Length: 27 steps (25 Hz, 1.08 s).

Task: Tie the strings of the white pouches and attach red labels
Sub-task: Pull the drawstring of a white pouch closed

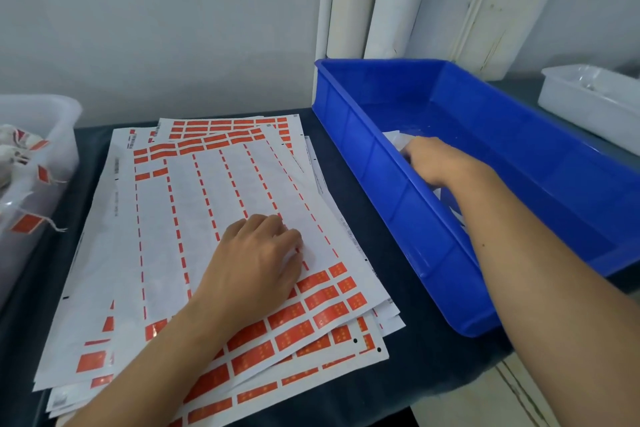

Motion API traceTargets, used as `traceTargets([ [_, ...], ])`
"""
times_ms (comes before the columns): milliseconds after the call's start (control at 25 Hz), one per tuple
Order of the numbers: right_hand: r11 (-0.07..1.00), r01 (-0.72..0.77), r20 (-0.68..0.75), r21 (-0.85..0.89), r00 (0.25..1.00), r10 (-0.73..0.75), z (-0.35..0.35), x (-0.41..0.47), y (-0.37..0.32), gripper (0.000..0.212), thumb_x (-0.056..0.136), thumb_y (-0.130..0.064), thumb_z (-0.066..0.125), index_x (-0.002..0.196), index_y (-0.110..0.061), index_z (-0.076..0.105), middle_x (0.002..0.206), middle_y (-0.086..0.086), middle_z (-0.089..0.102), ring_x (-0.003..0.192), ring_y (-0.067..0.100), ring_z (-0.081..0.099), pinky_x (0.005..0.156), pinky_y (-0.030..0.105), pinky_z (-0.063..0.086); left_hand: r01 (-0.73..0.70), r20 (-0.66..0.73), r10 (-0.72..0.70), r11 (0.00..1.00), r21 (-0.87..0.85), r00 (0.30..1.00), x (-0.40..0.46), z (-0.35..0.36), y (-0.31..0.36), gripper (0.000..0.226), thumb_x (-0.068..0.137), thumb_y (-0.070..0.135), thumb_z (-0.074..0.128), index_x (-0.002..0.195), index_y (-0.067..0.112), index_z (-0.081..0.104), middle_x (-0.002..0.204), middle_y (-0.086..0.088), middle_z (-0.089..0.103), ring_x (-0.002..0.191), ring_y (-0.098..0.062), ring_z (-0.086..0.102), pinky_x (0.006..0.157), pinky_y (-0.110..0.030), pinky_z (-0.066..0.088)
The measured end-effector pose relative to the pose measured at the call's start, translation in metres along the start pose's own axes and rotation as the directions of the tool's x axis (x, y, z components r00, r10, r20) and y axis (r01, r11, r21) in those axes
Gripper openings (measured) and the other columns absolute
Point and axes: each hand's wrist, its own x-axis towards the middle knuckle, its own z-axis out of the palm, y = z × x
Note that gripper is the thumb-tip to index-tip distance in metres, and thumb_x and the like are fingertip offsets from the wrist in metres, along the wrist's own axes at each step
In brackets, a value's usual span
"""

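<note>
A stack of white label sheets [180,225] with rows of red labels [311,308] lies on the dark table. My left hand [256,263] rests on the top sheet, fingers curled at the row above the remaining labels. My right hand [433,159] reaches into the blue bin [349,135] and closes on a white pouch [398,139], mostly hidden behind the hand and the bin wall. More white shows under my forearm [450,208]. At the left, a clear tub [52,114] holds white pouches [14,149] with red labels on their strings.
A white tray [588,107] stands at the back right, behind the blue bin. White paper rolls [349,10] lean against the wall behind the bin. The table's front edge runs below the sheets, with a pale surface at lower right.
</note>
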Motion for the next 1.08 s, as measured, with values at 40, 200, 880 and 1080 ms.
traceTargets([
  [40, 1.000, 0.008, -0.027, -0.006, 1.000, -0.008, -0.001, 0.000, 0.000, 0.015, 0.095, -0.017, 0.062, 0.096, -0.030, 0.069, 0.095, 0.000, 0.068, 0.081, 0.024, 0.067, 0.059, 0.031, 0.048, -0.001, -0.003, 0.001, 1.000, -0.003, 1.000, 0.000, 0.000, 0.000, 0.037, 0.098, 0.057, 0.052, 0.127, 0.037, 0.065, 0.129, 0.015, 0.064, 0.117, -0.014, 0.058, 0.110, -0.035, 0.042],
  [200, 0.999, 0.038, -0.185, 0.034, 0.982, -0.031, -0.009, -0.002, 0.002, 0.016, 0.094, -0.023, 0.061, 0.088, -0.022, 0.075, 0.087, -0.002, 0.066, 0.079, 0.023, 0.061, 0.062, 0.034, 0.049, -0.006, -0.023, 0.006, 1.000, -0.016, 1.000, 0.001, 0.000, 0.000, 0.036, 0.099, 0.055, 0.053, 0.127, 0.037, 0.066, 0.130, 0.014, 0.065, 0.118, -0.014, 0.059, 0.111, -0.034, 0.041],
  [880, 0.898, 0.293, -0.667, 0.328, 0.745, 0.001, -0.035, -0.020, -0.024, 0.023, 0.106, -0.020, 0.049, 0.100, -0.015, 0.071, 0.098, -0.001, 0.069, 0.094, 0.021, 0.064, 0.080, 0.038, 0.054, 0.033, -0.068, -0.050, 0.972, -0.235, 0.996, -0.002, 0.004, -0.008, 0.034, 0.100, 0.052, 0.051, 0.128, 0.039, 0.065, 0.138, 0.017, 0.060, 0.126, -0.011, 0.055, 0.112, -0.037, 0.047],
  [1080, 0.777, 0.523, -0.640, 0.351, 0.740, -0.209, -0.029, -0.038, -0.069, 0.023, 0.104, -0.022, 0.052, 0.099, -0.021, 0.073, 0.090, -0.009, 0.072, 0.086, 0.009, 0.067, 0.086, 0.043, 0.058, 0.130, -0.121, -0.261, 0.768, -0.627, 0.958, 0.004, -0.004, -0.007, 0.048, 0.095, 0.070, 0.039, 0.137, 0.049, 0.051, 0.133, 0.030, 0.057, 0.112, 0.008, 0.058, 0.093, -0.018, 0.047],
])
